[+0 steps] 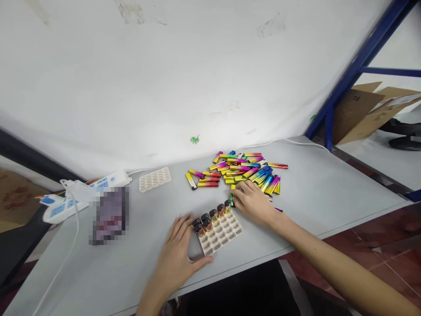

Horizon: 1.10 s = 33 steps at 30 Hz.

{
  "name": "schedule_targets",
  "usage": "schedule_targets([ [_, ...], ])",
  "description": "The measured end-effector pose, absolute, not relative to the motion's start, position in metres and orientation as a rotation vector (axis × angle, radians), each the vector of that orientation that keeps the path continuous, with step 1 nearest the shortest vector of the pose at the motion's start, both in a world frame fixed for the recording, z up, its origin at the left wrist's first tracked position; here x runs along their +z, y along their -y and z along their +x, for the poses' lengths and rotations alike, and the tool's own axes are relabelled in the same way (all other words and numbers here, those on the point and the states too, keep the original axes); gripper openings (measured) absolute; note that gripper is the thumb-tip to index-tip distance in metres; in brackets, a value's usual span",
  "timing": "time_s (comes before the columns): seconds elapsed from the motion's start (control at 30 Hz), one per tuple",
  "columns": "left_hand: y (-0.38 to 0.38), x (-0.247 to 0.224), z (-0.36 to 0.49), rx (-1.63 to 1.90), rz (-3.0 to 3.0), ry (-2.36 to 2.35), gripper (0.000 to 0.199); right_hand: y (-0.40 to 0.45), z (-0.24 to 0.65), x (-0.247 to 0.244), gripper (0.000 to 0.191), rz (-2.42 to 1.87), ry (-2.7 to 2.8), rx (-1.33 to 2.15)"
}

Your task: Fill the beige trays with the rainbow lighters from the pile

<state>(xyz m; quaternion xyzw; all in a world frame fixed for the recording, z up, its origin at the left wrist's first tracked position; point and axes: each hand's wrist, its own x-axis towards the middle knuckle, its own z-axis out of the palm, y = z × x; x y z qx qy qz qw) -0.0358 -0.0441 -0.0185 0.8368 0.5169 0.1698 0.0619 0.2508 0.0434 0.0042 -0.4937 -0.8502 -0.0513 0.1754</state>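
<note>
tabletop [315, 206], left grip [176, 259] released on plastic tray [222, 235], right grip [251, 202] unclear at glossy lighters [245, 169]

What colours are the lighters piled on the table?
Metallic gradients of pink, yellow, green and blue on the lighters, clearest in the head view.

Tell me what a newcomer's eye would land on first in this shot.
The heap of rainbow-metallic lighters grabs the eye first, lying toward the back of the grey table, near the white wall. In front of it sits a cream tray, with a row of lighters standing upright along its far side. The person's left hand is at the tray's near-left side, and the right hand is at the heap's near edge.
</note>
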Motion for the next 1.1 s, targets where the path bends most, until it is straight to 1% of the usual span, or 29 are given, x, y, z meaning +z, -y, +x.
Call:
schedule_targets([
  [0.1, 0.042, -0.018, -0.036, 0.549, 2.54, -1.54, 0.077, -0.056, 0.253, 0.006, 0.027, -1.41, 2.384, -0.188],
  [0.27, 0.04, -0.019, -0.035, 0.581, 2.568, -1.54, 0.075, -0.095, 0.254, 0.02, 0.029, -1.571, 2.33, -0.302],
  [0.47, 0.042, -0.019, -0.035, 0.535, 2.593, -1.559, 0.076, -0.127, 0.243, 0.027, 0.026, -1.578, 2.432, -0.241],
  [0.6, 0.043, -0.018, -0.035, 0.53, 2.569, -1.562, 0.078, -0.128, 0.235, 0.027, 0.035, -1.563, 2.372, -0.248],
  [0.67, 0.044, -0.017, -0.035, 0.525, 2.566, -1.562, 0.078, -0.121, 0.232, 0.028, 0.038, -1.54, 2.218, -0.126],
  [0.8, 0.043, -0.019, -0.036, 0.508, 2.575, -1.559, 0.076, -0.101, 0.223, 0.025, 0.04, -1.398, 1.858, 0.278],
  [0.93, 0.042, -0.022, -0.038, 0.5, 2.585, -1.559, 0.081, -0.084, 0.214, 0.013, 0.035, -1.258, 1.769, 0.333],
  [1.03, 0.043, -0.023, -0.039, 0.472, 2.589, -1.571, 0.082, -0.078, 0.212, 0.005, 0.041, -1.293, 1.724, 0.405],
  [1.1, 0.043, -0.023, -0.039, 0.454, 2.593, -1.581, 0.082, -0.078, 0.213, 0.003, 0.046, -1.268, 1.684, 0.567],
])
